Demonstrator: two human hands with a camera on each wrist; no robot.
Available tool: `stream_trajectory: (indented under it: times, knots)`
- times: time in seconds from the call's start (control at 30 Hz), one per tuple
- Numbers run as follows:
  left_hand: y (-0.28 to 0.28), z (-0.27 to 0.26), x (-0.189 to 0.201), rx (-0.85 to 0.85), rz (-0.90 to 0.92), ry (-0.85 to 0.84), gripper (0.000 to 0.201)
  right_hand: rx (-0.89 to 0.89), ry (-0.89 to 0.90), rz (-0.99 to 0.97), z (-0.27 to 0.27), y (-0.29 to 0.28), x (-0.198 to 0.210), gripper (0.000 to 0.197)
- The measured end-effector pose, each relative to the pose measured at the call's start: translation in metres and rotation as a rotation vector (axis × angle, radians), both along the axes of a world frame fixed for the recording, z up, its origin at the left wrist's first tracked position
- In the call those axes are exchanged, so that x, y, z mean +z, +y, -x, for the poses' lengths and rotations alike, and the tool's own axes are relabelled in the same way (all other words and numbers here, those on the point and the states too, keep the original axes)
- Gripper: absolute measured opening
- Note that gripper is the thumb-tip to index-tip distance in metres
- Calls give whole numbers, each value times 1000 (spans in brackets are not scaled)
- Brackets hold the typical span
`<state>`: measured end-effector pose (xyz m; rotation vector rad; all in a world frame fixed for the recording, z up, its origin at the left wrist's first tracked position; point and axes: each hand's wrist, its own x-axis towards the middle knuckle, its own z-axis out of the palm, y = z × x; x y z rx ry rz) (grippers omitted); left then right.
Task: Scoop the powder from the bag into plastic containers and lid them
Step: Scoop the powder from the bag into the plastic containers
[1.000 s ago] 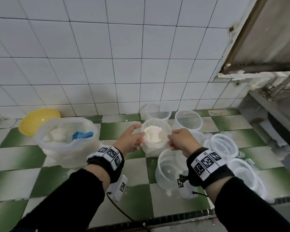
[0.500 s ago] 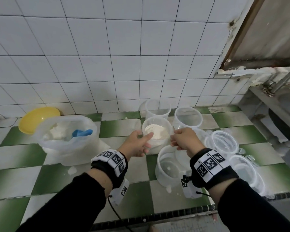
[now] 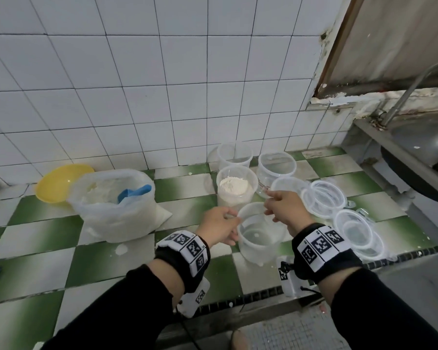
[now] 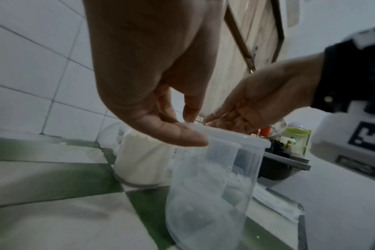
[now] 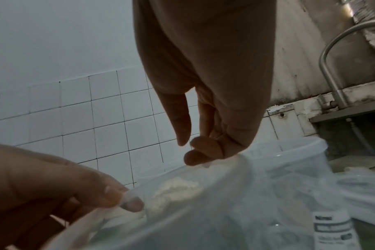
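A clear container heaped with white powder [image 3: 237,189] stands on the green-and-white tiled counter, free of both hands. Just in front of it is an empty clear container [image 3: 261,236]. My left hand [image 3: 234,218] pinches its left rim, thumb [image 4: 182,137] outside the rim. My right hand [image 3: 267,200] hovers at the back right rim, where its loosely bent fingertips [image 5: 196,156] touch the edge and its thumb stays apart. The open powder bag [image 3: 114,210] sits to the left with a blue scoop [image 3: 134,193] inside.
A yellow bowl [image 3: 58,181] lies behind the bag. Two empty containers [image 3: 234,155] [image 3: 276,168] stand by the wall. Several clear lids [image 3: 324,198] and stacked tubs [image 3: 357,231] crowd the right. A steel sink [image 3: 415,147] borders the counter's right end.
Both hands let go of the powder-filled container, which now stands on the counter. They drew back toward me onto the empty container in front of it.
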<state>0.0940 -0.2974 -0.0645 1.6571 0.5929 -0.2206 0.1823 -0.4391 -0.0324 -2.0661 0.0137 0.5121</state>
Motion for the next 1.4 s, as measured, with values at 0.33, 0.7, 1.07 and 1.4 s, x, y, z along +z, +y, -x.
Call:
stream_trajectory:
  times: [0.33,0.7,1.07,1.4]
  knots:
    - [62,73,16,117,-131,-75,13,321,-53,148,64,21,10,24]
    - [144,200,17,468,-153,-48,14,611,-35,-49,130,137,-6,24]
    - [169,241,6,566,-107,-46,11,782,-9,-102,147,184,-19,20]
    - [213,202,17,540,-107,75,29,283,72,-208,76,185,-24,25]
